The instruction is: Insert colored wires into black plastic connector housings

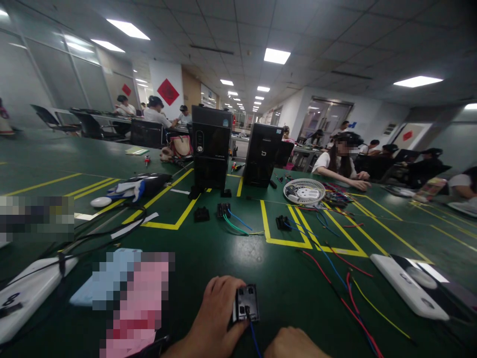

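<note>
At the bottom edge my left hand (214,318) is closed around a small black switch module (246,302), held upright with its back facing me. A blue wire (255,338) runs down from the module. My right hand (294,345) shows only as knuckles at the bottom edge, just right of that wire; its fingers are hidden. Both hands rest over the green table (208,248).
Loose red, blue and yellow wires (346,288) lie to the right, near a white device (408,286). Black modules (223,210), two black computer towers (211,146) and a white fan grille (304,191) stand farther back. Cables and a white box lie left. People sit at distant tables.
</note>
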`<state>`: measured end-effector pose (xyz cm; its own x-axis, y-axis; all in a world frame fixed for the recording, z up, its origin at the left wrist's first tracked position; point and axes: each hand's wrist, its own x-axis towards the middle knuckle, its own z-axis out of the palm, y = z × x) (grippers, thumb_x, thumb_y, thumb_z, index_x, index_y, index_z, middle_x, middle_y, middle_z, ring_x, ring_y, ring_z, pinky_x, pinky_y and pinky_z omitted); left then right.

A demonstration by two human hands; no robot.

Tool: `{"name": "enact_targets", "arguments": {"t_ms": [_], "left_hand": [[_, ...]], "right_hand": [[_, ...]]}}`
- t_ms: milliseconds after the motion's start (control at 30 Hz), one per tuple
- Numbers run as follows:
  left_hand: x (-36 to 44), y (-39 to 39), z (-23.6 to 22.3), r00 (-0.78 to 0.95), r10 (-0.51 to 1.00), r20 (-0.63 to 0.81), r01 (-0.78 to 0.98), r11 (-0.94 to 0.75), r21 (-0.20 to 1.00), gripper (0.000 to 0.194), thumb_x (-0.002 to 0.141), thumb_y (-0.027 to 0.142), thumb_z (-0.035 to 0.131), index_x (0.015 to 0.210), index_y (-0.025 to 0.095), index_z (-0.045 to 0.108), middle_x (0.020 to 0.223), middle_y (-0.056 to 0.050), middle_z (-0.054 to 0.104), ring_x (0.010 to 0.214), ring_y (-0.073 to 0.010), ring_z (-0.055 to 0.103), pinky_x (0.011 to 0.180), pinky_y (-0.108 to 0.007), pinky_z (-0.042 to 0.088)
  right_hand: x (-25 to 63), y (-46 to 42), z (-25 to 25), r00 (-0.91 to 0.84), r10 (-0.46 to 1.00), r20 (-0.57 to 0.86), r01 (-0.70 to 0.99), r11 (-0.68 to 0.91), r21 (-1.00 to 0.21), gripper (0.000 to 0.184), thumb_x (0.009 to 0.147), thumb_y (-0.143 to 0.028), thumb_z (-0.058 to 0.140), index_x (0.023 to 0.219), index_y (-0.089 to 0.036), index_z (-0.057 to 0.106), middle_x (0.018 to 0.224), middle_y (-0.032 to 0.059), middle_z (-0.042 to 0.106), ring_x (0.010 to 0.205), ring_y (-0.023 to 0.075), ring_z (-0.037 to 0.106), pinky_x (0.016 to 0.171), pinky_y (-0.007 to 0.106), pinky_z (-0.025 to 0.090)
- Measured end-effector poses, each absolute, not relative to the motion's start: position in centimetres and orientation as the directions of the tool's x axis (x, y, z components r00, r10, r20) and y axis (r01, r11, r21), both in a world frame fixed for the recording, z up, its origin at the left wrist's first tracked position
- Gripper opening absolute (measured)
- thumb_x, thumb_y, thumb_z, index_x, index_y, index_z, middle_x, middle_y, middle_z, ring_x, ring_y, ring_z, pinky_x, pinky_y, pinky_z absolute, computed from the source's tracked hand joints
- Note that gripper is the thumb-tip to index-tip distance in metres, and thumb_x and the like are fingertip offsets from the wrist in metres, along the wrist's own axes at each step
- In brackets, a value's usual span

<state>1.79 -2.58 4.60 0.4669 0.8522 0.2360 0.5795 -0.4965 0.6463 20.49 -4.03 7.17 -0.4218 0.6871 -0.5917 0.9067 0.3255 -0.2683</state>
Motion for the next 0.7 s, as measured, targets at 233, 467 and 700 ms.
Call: {"name": "enact_targets", "arguments": {"t_ms": [233,467,700], "left_hand": [[2.1,-2.5,4.7,0.457,0.85,0.263,0.574,-0.507,0.643,0.044,0.073,0.011,0.059,0.114,0.022,0.047,0.113,-0.005,0.057,0.109,-0.0265,0.049,0.101,-0.049,0.032],[1.9,-2.5,4.4,0.459,0.841,0.286,0.559,-0.523,0.643,0.051,0.067,0.008,0.057,0.115,0.022,0.047,0.113,-0.005,0.057,0.108,-0.0268,0.05,0.099,-0.049,0.033],[2.0,-2.2,2.4,0.388,0.845,0.369,0.541,-0.532,0.651,0.051,0.069,0.01,0.06,0.116,0.024,0.045,0.113,-0.006,0.057,0.108,-0.0282,0.05,0.098,-0.049,0.034]], "right_hand": [[23.1,-5.1,11.4,-0.548,0.761,-0.347,0.73,0.232,-0.643,0.035,0.082,-0.019,0.048,0.051,-0.018,0.034,0.053,-0.0068,0.028,0.048,0.0065,0.028,0.042,0.021,0.018],[20.8,-4.1,6.3,-0.563,0.68,-0.47,0.779,0.246,-0.577,0.044,0.082,-0.023,0.054,0.045,-0.018,0.031,0.045,-0.0076,0.025,0.045,0.0069,0.029,0.043,0.02,0.023],[21.2,-3.2,5.7,-0.431,0.724,-0.539,0.884,0.217,-0.415,0.044,0.071,-0.014,0.057,0.039,-0.019,0.027,0.04,-0.0079,0.014,0.044,0.0095,0.022,0.046,0.024,0.021]]}}
